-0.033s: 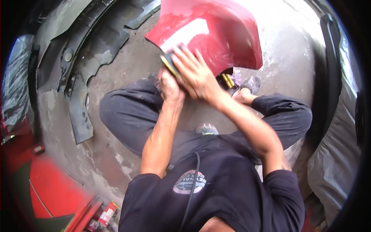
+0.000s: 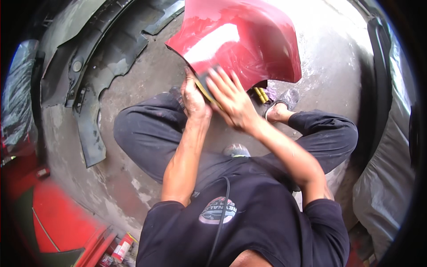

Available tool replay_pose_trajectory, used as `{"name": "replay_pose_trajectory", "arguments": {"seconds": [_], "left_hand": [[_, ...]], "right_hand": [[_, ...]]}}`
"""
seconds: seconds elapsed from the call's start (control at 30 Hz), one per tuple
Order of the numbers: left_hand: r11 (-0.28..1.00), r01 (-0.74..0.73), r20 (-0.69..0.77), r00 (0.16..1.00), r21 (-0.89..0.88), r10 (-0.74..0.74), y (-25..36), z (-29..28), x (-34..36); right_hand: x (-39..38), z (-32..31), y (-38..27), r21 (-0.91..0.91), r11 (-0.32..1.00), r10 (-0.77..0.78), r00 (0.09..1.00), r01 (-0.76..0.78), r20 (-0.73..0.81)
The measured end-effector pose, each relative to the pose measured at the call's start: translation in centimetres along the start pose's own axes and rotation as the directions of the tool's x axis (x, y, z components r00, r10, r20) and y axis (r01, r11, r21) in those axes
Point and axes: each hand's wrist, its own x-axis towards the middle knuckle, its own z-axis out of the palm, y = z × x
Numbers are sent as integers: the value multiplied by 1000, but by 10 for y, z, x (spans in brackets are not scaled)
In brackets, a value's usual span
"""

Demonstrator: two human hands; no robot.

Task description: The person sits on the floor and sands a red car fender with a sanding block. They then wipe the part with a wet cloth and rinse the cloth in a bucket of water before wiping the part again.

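Note:
A glossy red curved car body panel (image 2: 240, 49) fills the upper middle. My right hand (image 2: 231, 98) presses a dark, yellow-edged sanding pad (image 2: 206, 74) along its lower left edge, fingers extended over the pad and slightly blurred. My left hand (image 2: 195, 95) grips that same edge just left of the pad, partly tucked beside it. Below the panel's right part lie several yellow rolls (image 2: 262, 95) and a purple cloth (image 2: 271, 92), near my sandaled foot (image 2: 280, 111).
Dark bumper pieces (image 2: 91, 133) lie on the stained concrete floor (image 2: 133, 75) at left. Plastic sheeting (image 2: 20, 98), red parts (image 2: 49, 213) and a red-and-white can (image 2: 123, 247) are at the far left and lower left. A grey cover (image 2: 378, 187) lines the right.
My right hand and the pad have moved slightly down and right along the panel's edge. My left hand stays at the edge, with more of its thumb showing.

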Motion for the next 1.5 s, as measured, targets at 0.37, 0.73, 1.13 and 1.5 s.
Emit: {"name": "replay_pose_trajectory", "arguments": {"seconds": [0.37, 0.73, 1.13, 1.5], "left_hand": [[998, -18, -81, 996, 60, 23, -3, 5, -1], [1000, -4, -51, 999, 29, 6, -2, 26, -14], [996, -30, -52, 998, 78, 35, -1, 29, -18], [986, -17, -7, 1000, 166, 19, 1, 28, -21]], "right_hand": [[40, 3, 23, -23, 984, 174, 975, -179, -139], [9, 0, 51, -153, 953, 242, 961, -262, -135], [-27, 0, 2, -8, 945, 322, 936, -326, -140], [-63, -4, -22, 185, 892, 434, 894, -411, -107]]}}
